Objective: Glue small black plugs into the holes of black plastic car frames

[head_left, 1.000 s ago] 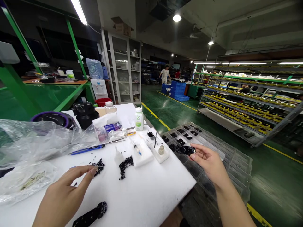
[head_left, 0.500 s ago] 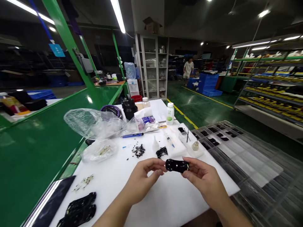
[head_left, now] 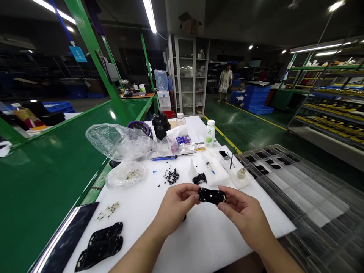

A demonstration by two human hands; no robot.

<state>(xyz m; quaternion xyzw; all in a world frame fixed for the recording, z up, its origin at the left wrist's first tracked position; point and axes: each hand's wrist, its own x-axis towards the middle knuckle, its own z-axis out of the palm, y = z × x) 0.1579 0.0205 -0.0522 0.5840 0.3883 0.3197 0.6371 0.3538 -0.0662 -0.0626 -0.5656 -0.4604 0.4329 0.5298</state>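
A small black moulded plastic part (head_left: 212, 196), glossy with a white dot near its middle, is held level above the white table. My left hand (head_left: 176, 206) pinches its left end between thumb and fingers. The right end is gripped by my right hand (head_left: 245, 210), thumb below and fingers above. Just beyond the part lie a pile of tiny black pieces (head_left: 199, 178) and a looser scatter of black pieces (head_left: 171, 176). More black moulded parts (head_left: 99, 244) rest at the lower left, near some small pale pieces (head_left: 109, 209).
Behind the pieces are a blue pen-like tool (head_left: 164, 158), a white bottle (head_left: 209, 133), a syringe (head_left: 209, 167), a small glass jar (head_left: 241, 173) and clear plastic bags (head_left: 119, 142). Compartmented trays (head_left: 295, 182) stand at the right. A person (head_left: 225, 81) is in the far aisle.
My view has turned slightly left, so the table appears further right. The black part stays between both hands. A small dark spot now shows under my left hand. The distant person has walked closer.
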